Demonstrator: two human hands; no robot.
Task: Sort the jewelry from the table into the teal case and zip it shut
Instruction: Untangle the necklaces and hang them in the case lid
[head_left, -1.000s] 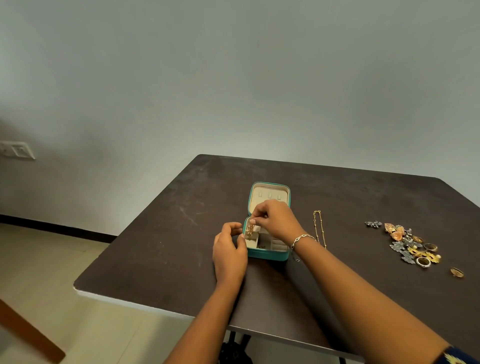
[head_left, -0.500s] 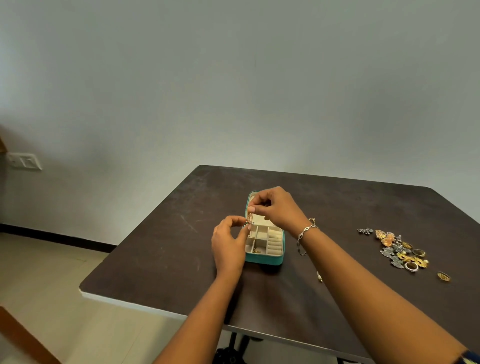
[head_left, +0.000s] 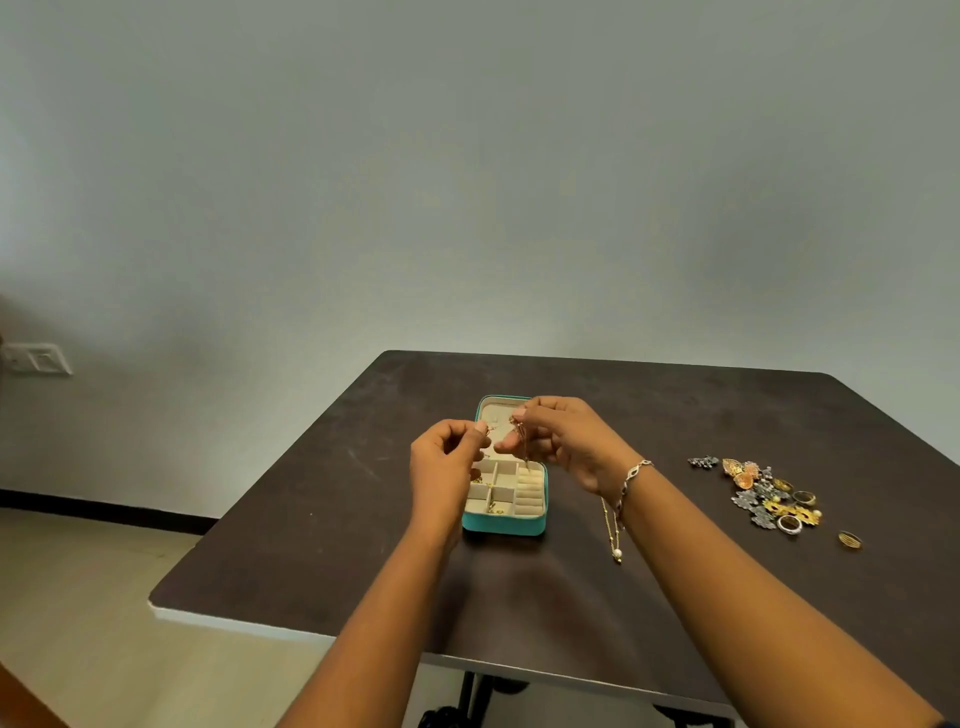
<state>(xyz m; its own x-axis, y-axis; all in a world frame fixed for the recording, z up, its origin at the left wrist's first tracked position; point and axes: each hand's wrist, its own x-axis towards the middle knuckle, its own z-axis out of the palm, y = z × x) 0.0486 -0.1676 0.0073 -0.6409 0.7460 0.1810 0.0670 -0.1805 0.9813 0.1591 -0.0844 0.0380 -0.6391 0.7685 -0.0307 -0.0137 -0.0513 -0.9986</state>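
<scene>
The teal case (head_left: 504, 522) is sitting open near the middle of the table, its lid (head_left: 496, 410) lying back on the far side and its cream compartments facing up. Both hands are hovering just above it. The right hand (head_left: 566, 441) is pinching a thin gold piece (head_left: 521, 434) that is dangling toward the compartments. The left hand (head_left: 444, 462) is curling its fingers, thumb and forefinger meeting on a tiny gold bit (head_left: 490, 429); whether that belongs to the same piece is too small to tell.

The step appears to be settling this piece in the case. Doing it well probably means lowering the dangling end first into one compartment, steadying it with the left fingers, and letting go only once it is lying inside, so that nothing is trailing over the zip line.

The pale wall (head_left: 467, 182) is filling the far half of the view, and a light floor (head_left: 78, 597) is showing at the left. The dark table (head_left: 311, 519) is carrying the rest: a heap of jewelry (head_left: 769, 493) well to the right, a pearl-tipped necklace (head_left: 613, 535) lying just right of the case and partly hidden under the right wrist, and a lone gold ring (head_left: 850, 539) right of the heap. A switch plate (head_left: 36, 359) is sitting on the wall at far left.
</scene>
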